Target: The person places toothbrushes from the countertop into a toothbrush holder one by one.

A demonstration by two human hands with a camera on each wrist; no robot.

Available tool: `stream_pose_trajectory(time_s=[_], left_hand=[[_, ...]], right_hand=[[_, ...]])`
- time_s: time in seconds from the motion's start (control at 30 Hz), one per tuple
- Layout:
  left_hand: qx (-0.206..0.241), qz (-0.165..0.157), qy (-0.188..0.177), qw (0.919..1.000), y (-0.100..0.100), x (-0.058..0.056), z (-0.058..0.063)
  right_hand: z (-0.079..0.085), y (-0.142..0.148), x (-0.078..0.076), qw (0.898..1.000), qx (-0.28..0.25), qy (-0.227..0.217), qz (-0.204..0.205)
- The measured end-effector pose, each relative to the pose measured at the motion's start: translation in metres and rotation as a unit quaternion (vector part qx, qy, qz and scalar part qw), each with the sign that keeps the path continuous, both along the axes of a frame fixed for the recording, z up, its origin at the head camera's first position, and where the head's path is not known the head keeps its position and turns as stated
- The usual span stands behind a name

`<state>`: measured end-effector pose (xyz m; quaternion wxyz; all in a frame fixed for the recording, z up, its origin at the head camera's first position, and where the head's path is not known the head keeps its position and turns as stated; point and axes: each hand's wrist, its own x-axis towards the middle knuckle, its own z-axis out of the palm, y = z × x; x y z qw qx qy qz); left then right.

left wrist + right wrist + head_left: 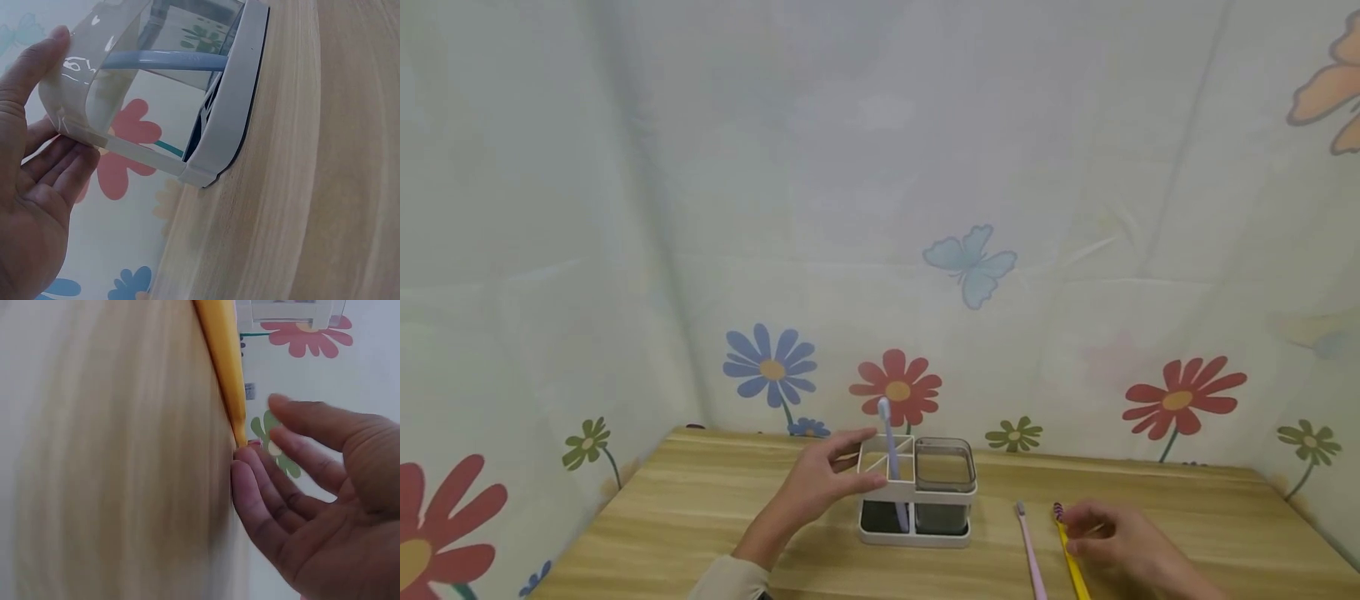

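A white toothbrush holder stands on the table, and my left hand grips its upper frame, thumb on the near side and fingers round the left and back. A pale blue toothbrush leans upright in one of its divided slots. In the holder's right half sits a clear grey cup. At the right, my right hand is beside a yellow toothbrush lying on the table. The right wrist view shows the fingertips at the brush's far end, with the thumb held apart from it.
A pink toothbrush lies between the holder and the yellow one. The wooden table ends at the back against a flower-printed curtain, which also hangs along the left and right sides.
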<state>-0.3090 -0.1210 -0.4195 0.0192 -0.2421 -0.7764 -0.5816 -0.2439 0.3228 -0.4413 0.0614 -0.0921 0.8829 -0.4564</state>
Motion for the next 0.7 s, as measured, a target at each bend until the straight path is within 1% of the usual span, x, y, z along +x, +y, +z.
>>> stream_pose_trajectory(time_s=[0.17,0.27,0.4,0.6,0.7], left_hand=[[0.003,-0.007,0.000,1.0000,-0.0005,-0.0009,0.0004],[0.002,-0.008,0.001,1.0000,-0.0001,-0.0008,-0.0009],[0.003,-0.007,0.002,1.0000,0.0010,-0.0008,-0.0017],[0.003,-0.008,0.001,1.0000,0.0013,-0.0007,0.0004],[0.005,-0.009,0.003,0.9999,0.0007,-0.0001,0.0008]], right_hand=[[-0.0052,0.0020,-0.0016,0.999,0.000,0.012,0.036],[-0.0078,0.0027,-0.0014,0.999,-0.007,0.010,0.044],[-0.0089,0.0015,-0.0006,0.999,-0.005,0.000,0.033],[-0.0069,-0.0033,0.0007,1.000,-0.001,-0.009,0.016],[-0.0069,-0.0057,0.0001,1.000,0.005,-0.015,0.002]])
